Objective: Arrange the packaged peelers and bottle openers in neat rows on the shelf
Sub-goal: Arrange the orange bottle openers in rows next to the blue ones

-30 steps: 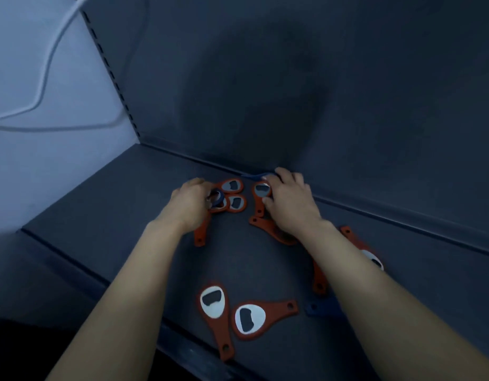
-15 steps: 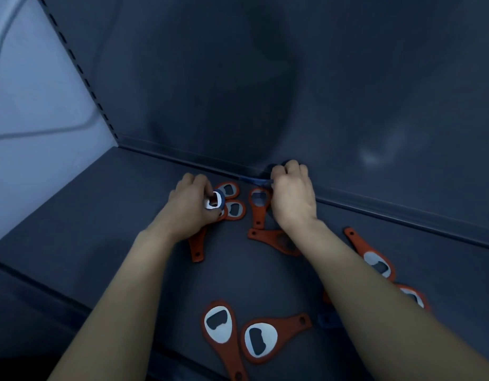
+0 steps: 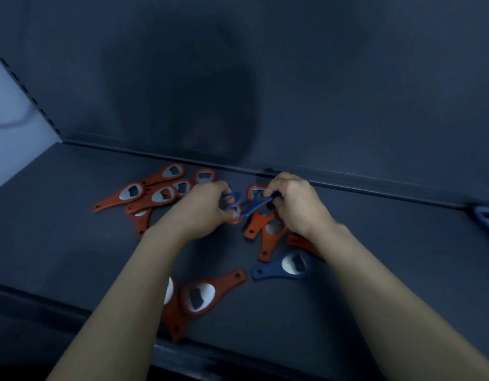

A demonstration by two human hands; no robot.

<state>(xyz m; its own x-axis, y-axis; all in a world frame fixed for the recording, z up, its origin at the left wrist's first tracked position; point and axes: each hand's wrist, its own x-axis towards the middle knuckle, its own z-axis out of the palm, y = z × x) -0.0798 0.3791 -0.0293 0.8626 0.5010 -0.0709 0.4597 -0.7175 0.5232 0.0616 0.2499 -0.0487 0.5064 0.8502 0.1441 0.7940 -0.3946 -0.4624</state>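
Observation:
Both hands meet above the dark shelf (image 3: 73, 243). My left hand (image 3: 202, 207) grips a blue bottle opener (image 3: 231, 203) by its head. My right hand (image 3: 295, 202) pinches a second blue bottle opener (image 3: 255, 207) by one end. Several orange bottle openers (image 3: 144, 192) lie in a loose cluster at the back left. More orange openers (image 3: 265, 237) lie under and below the right hand. Another blue opener (image 3: 284, 266) rests flat by my right forearm. Near the front edge lies an orange opener (image 3: 207, 291), and a further one is partly hidden by my left forearm.
The shelf's back panel (image 3: 292, 92) rises straight behind the openers. A perforated upright (image 3: 26, 89) marks the left corner. A dark blue object (image 3: 485, 218) pokes in at the right edge. The shelf's front lip (image 3: 238, 356) runs below my forearms.
The view has shifted, so the orange cluster now sits further left. Both hands have lifted off the shelf with blue openers and come together in the middle.

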